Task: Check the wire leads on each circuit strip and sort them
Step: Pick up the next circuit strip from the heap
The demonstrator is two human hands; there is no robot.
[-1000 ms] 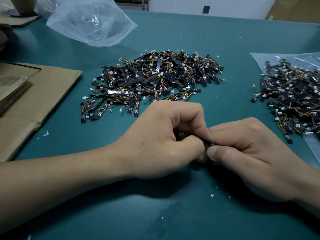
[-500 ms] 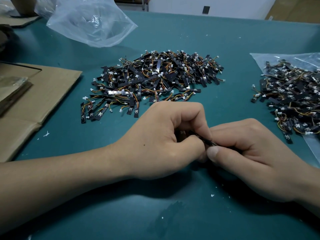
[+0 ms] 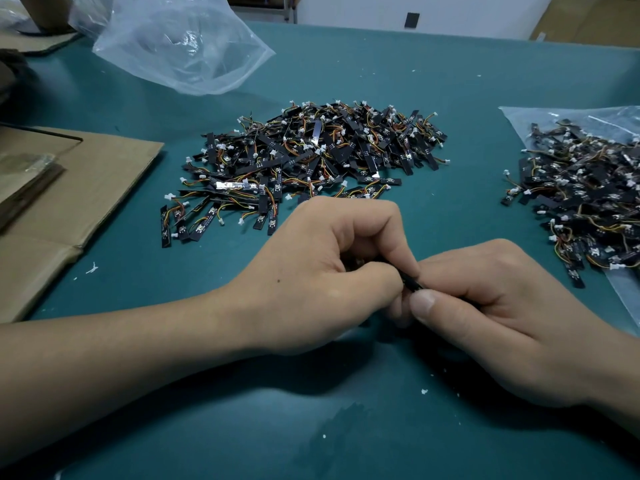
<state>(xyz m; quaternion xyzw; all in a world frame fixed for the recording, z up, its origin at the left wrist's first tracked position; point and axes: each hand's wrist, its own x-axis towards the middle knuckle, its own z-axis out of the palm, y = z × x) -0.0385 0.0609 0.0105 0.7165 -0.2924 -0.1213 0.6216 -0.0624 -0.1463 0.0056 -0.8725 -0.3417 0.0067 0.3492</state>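
Both hands meet mid-table, left hand [image 3: 322, 271] and right hand [image 3: 485, 306] pinching 1 black circuit strip [image 3: 412, 283]; big strip pile [image 3: 311, 161] just behind.

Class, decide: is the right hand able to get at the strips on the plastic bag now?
Probably yes: only bare table lies between the right hand and that pile, though it must first release the strip it pinches.
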